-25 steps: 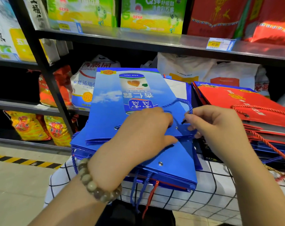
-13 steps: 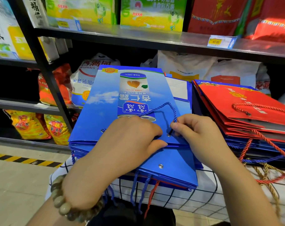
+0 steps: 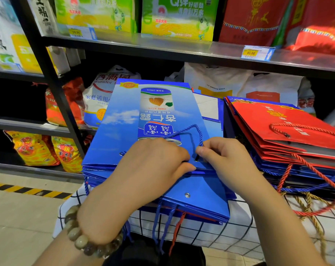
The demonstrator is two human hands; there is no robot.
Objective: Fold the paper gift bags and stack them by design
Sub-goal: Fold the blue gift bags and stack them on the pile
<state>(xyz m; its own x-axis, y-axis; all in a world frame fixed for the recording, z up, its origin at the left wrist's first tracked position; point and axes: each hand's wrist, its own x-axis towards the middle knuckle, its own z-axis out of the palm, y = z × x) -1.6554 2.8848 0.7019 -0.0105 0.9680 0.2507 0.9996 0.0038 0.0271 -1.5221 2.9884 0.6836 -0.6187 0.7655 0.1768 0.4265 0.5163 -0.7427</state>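
The top blue bag [image 3: 124,131] lies flat and folded on a stack of blue bags [image 3: 201,198], its printed face up and its open end toward the person. The left hand [image 3: 143,179] grips the near edge of this bag, fingers curled over the top and the thumb lying along the edge. The right hand [image 3: 226,162] is just beside it, thumb and forefinger pinching the blue rope handle [image 3: 191,129] close to the eyelet; the rest of the cord loops loosely across the bag's face. A bead bracelet [image 3: 80,239] sits on the left wrist.

The blue stack rests on a surface [image 3: 230,233] covered with a white cloth checked in dark lines, and several cords hang over its near side. To the right, on the same surface and just beside the blue stack, is a stack of red bags [image 3: 278,127] over more blue ones, with red, blue and gold ropes trailing out.

Behind stands a metal shelf [image 3: 162,47] with a yellow price tag [image 3: 251,52], green boxes [image 3: 176,18] above and white sacks [image 3: 230,83] below. At lower left are yellow sacks [image 3: 34,148] and a striped floor line [image 3: 28,191].
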